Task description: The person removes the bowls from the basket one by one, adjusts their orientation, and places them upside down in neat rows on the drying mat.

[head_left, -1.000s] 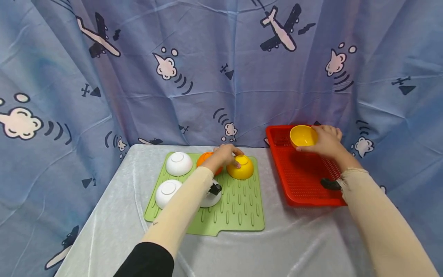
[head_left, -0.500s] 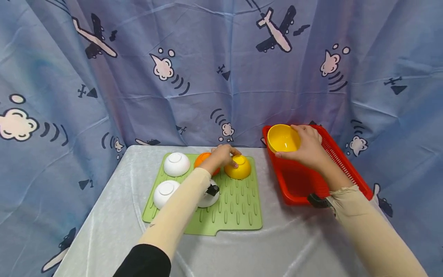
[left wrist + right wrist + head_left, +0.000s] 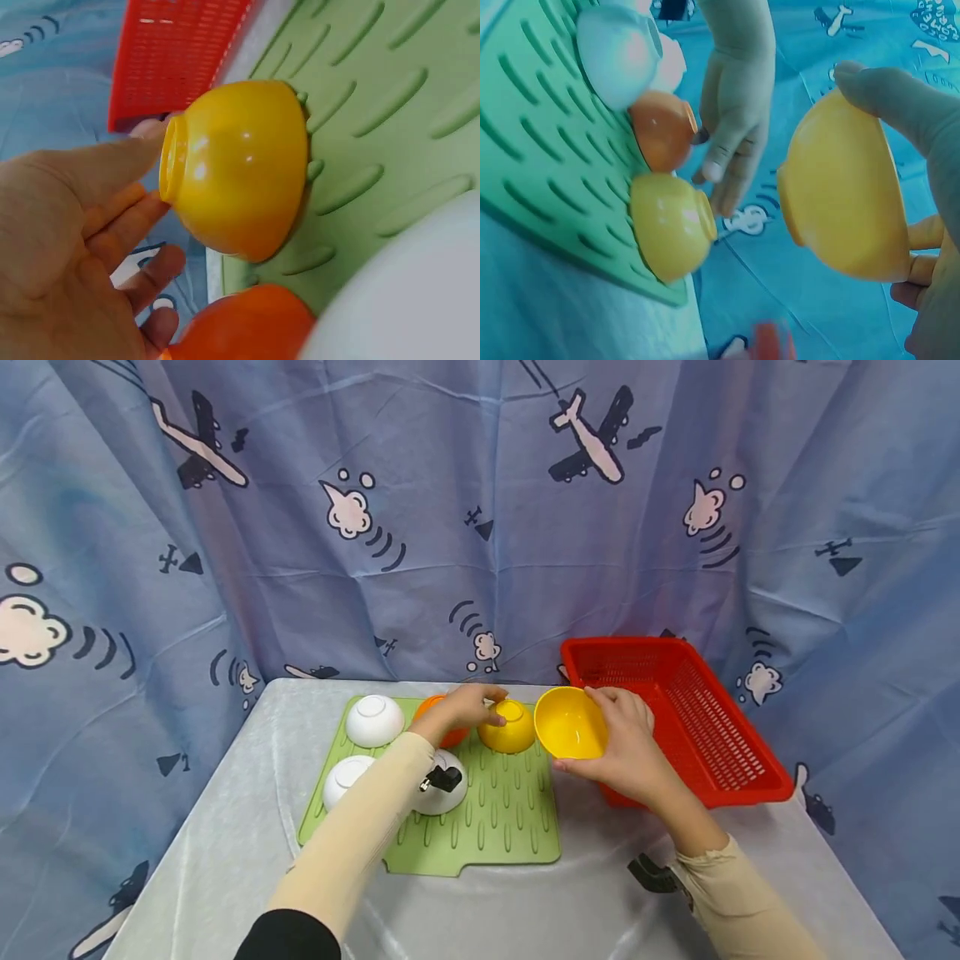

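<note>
My right hand (image 3: 630, 747) pinches a yellow bowl (image 3: 570, 727) by its rim between thumb and fingers. That bowl is tilted in the air by the right end of the green drying mat (image 3: 510, 852), its inside facing the head camera. An upside-down yellow bowl (image 3: 240, 165) lies on the mat. Beside its foot ring is my left hand (image 3: 467, 706), with fingers loosely extended; whether they touch the ring I cannot tell. An orange bowl (image 3: 660, 131), also upside down, sits next to it, partly hidden by the left hand in the head view.
Upside-down white bowls (image 3: 375, 720) stand on the mat's left part, some partly covered by the left forearm. To the right is a red perforated basket (image 3: 731, 752). A patterned blue curtain (image 3: 405, 527) hangs behind the table (image 3: 525, 914).
My right hand has carried the yellow bowl leftward and down from above the red basket to the mat's right side. The left hand has stayed by the upside-down yellow bowl.
</note>
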### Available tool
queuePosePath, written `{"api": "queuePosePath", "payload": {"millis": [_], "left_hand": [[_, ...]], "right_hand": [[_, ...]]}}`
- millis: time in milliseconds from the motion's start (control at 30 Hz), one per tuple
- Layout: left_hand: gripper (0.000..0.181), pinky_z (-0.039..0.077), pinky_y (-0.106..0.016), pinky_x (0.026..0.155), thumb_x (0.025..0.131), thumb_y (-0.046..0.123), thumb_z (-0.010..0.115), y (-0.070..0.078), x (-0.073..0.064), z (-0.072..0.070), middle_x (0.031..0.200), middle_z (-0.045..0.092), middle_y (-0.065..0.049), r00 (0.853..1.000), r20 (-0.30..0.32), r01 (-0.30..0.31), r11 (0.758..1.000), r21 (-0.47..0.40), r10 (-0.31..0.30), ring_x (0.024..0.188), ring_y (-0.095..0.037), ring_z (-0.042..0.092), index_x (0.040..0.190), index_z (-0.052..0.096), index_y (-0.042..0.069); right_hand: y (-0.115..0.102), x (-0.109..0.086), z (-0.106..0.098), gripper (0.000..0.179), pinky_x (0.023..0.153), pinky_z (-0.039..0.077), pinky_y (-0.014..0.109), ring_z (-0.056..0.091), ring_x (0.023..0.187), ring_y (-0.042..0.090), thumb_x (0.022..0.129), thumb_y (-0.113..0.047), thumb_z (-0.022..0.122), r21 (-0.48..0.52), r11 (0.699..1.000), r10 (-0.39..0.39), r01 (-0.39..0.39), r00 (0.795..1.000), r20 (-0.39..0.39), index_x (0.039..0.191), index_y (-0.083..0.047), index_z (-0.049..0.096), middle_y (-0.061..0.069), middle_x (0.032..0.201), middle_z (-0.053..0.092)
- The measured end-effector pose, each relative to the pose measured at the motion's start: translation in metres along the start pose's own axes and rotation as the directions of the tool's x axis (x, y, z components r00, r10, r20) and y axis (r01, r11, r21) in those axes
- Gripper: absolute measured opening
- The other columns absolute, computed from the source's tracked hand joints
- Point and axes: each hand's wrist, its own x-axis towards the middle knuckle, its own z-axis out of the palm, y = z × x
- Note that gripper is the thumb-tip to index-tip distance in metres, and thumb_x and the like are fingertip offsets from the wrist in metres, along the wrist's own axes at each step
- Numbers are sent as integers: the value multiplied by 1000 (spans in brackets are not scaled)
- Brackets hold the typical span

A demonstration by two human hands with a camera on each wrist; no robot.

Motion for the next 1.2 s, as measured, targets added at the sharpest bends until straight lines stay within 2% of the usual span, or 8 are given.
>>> {"api": "queuePosePath", "payload": {"millis": [133, 300, 433, 600, 733, 867, 1033, 1200], "left_hand": [[64, 34, -42, 119, 98, 27, 71, -2, -10, 0, 150, 55, -11, 998, -21, -60, 998, -23, 60, 143, -29, 46, 154, 47, 9], [46, 44, -43, 111, 104, 29, 61, 5, -32, -3, 147, 59, -8, 991, -104, -100, 988, -118, 88, 136, -30, 53, 146, 56, 10], [40, 50, -41, 104, 106, 34, 58, 12, -64, -9, 139, 64, -4, 985, -134, -140, 963, -231, 111, 127, -25, 58, 139, 63, 13], [46, 52, -39, 100, 102, 41, 62, 10, -108, -7, 128, 69, -2, 986, -93, -159, 930, -332, 136, 117, -19, 64, 137, 64, 11], [50, 51, -39, 102, 101, 36, 65, 6, -138, 8, 128, 69, -4, 991, -54, -137, 887, -441, 126, 118, -20, 63, 139, 60, 3], [54, 50, -39, 105, 101, 33, 66, 9, -156, 31, 134, 66, -11, 994, -43, -104, 825, -556, 97, 123, -24, 62, 141, 56, -1], [55, 53, -40, 96, 102, 34, 66, 15, -167, 54, 135, 65, -14, 999, -29, -49, 738, -673, 40, 122, -25, 62, 143, 55, -1], [58, 50, -37, 80, 101, 41, 64, 14, -170, 64, 133, 66, -12, 998, -50, -15, 709, -705, -28, 113, -22, 62, 142, 56, 1]], "right_hand": [[-9, -11, 14, 112, 108, 20, 63, 35, 127, 37, 56, -45, 99, 10, 1000, -20, 20, 1000, -4, 146, 0, 49, 18, 136, 46], [-19, -20, 26, 113, 108, 21, 62, 34, 127, 35, 56, -50, 98, 17, 999, -30, 29, 999, 13, 146, -1, 50, 15, 136, 46], [-24, -27, 33, 114, 108, 21, 62, 35, 128, 35, 54, -50, 98, 33, 998, -61, 62, 998, -16, 145, 0, 51, 15, 136, 47], [-28, -33, 39, 115, 108, 21, 64, 33, 131, 37, 52, -50, 99, 43, 994, -99, 101, 994, -46, 143, 1, 52, 16, 137, 46], [-30, -36, 43, 115, 111, 18, 67, 30, 136, 40, 51, -50, 99, 43, 991, -125, 127, 991, -49, 143, 0, 52, 17, 139, 45], [-32, -39, 47, 117, 113, 17, 67, 30, 137, 39, 50, -50, 99, 50, 986, -157, 160, 986, -54, 144, 0, 51, 16, 140, 45], [-36, -40, 54, 118, 116, 14, 66, 33, 136, 40, 49, -52, 98, 35, 971, -233, 236, 970, -76, 143, 3, 51, 18, 139, 46], [-39, -39, 59, 120, 117, 16, 66, 35, 135, 39, 50, -57, 97, -3, 957, -289, 291, 952, -99, 143, 3, 51, 18, 138, 47]]}}
